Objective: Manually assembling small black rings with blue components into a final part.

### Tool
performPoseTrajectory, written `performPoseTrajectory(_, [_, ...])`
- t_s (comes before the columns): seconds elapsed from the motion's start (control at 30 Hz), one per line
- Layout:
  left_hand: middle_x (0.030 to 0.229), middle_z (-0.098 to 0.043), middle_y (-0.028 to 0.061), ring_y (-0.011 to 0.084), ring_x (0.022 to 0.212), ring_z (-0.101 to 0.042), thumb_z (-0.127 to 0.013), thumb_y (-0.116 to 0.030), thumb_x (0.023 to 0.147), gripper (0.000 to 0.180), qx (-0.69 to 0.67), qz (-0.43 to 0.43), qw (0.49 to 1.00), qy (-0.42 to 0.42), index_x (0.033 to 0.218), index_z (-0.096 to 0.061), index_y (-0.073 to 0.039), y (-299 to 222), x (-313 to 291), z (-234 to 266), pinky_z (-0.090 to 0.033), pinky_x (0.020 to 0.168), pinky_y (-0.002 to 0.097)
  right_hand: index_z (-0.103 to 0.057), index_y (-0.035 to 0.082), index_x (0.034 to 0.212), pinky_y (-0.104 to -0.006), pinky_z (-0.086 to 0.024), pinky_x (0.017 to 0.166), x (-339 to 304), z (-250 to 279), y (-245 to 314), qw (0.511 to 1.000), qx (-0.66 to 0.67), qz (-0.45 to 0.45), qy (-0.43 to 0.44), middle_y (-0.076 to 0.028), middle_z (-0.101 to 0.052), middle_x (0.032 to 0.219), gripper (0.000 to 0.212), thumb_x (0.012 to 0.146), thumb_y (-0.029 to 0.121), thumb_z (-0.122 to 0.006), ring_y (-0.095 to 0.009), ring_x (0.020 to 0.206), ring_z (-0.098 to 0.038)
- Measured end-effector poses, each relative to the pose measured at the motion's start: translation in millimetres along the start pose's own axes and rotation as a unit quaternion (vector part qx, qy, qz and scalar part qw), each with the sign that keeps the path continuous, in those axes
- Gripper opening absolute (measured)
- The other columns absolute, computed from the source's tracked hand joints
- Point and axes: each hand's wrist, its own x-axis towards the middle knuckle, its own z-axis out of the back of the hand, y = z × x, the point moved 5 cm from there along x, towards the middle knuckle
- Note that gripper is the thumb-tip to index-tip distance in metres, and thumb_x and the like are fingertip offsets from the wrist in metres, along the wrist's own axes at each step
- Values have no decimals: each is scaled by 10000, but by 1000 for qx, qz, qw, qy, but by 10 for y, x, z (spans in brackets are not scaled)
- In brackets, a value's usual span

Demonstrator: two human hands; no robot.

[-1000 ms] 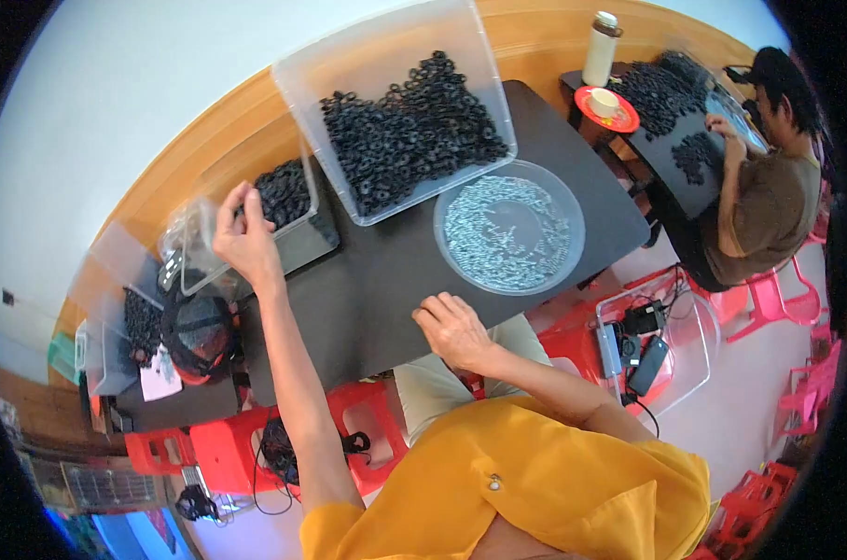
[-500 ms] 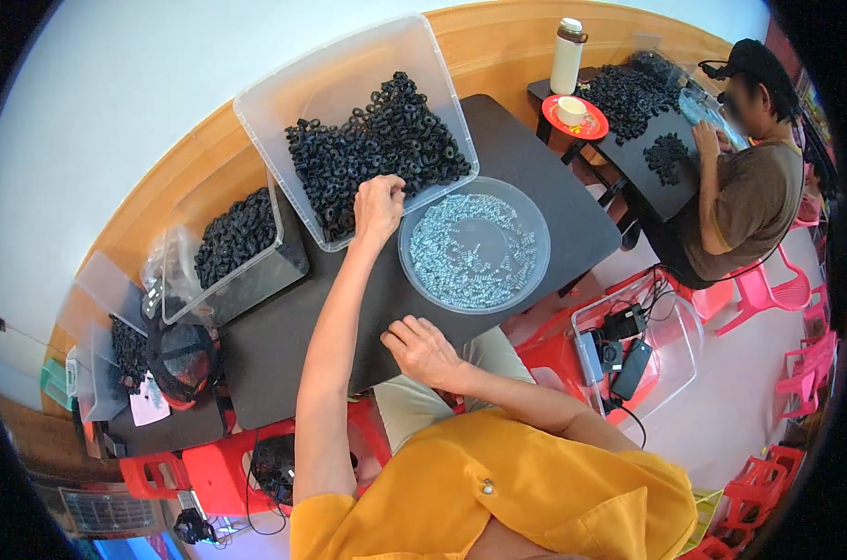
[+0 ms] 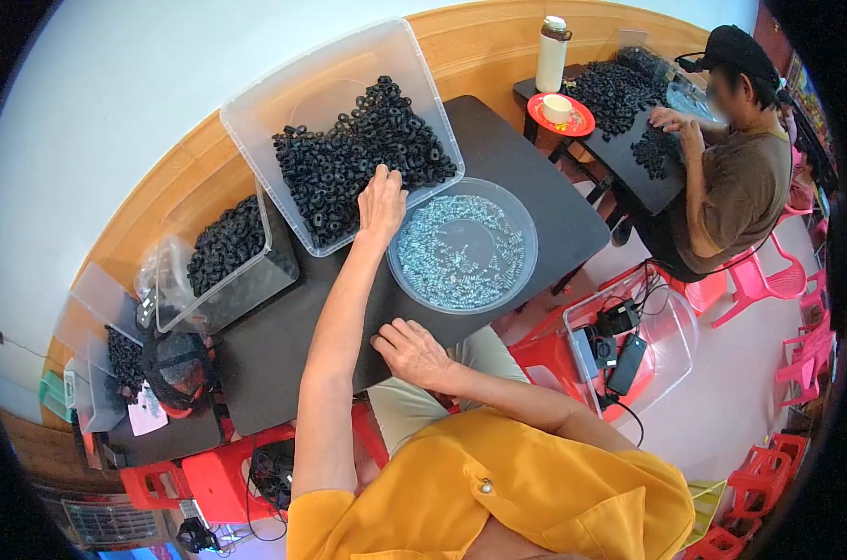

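Note:
My left hand (image 3: 382,203) reaches over the near rim of a large clear plastic bin (image 3: 335,84). Its fingers are bunched together and point down at the small black ring-shaped parts (image 3: 349,154) heaped inside; whether a part is between them is hidden. Just right of the bin, a round clear tray (image 3: 534,245) holds many small shiny pieces (image 3: 461,266) that look like metal springs or screws. Near the table's front edge rests my right hand (image 3: 412,353), fingers curled under, so what they may hold does not show.
On the dark table (image 3: 498,140), a second clear bin (image 3: 242,294) of black parts stands left. A co-worker (image 3: 741,187) sits at another table with black parts, beside a red plate (image 3: 577,119) and white bottle (image 3: 551,61). A clear box (image 3: 661,355) of electronics is at right.
The whole view has shifted slightly. My left hand has moved a little right along the bin's near rim; my right hand stays put. The co-worker's hands have moved to the small black pile.

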Motion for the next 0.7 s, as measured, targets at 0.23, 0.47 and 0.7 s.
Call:
performPoseTrajectory(0.23, [775,-546,137,317,751,-564,-654,-110,725,156,-64,-4,995,-80,758,-538,-12,36,-94,200,-460,638,408,-559,25,805,-322,-416,684,-7,-24,43,1000,1,-6,-6,-85,-471,817,165,647,69,-540,-228,809,-477])
performPoseTrajectory(0.47, [811,-619,60,113,693,-608,-621,-71,813,129,-634,228,739,-6,925,-597,-11,367,-882,289,-512,620,214,-591,27,833,-365,-468,611,20,687,-248,965,204,-121,-112,-106,-553,776,113,723,35,-618,-275,720,-569])
performPoseTrajectory(0.7, [924,-637,121,145,775,-635,-582,-49,830,181,-769,245,589,22,1004,-603,-2,732,-1465,139,-543,697,235,-615,54,885,-398,-461,685,153,1064,-1533,976,-32,-214,18,-130,-568,844,186,705,11,-594,-325,803,-570])
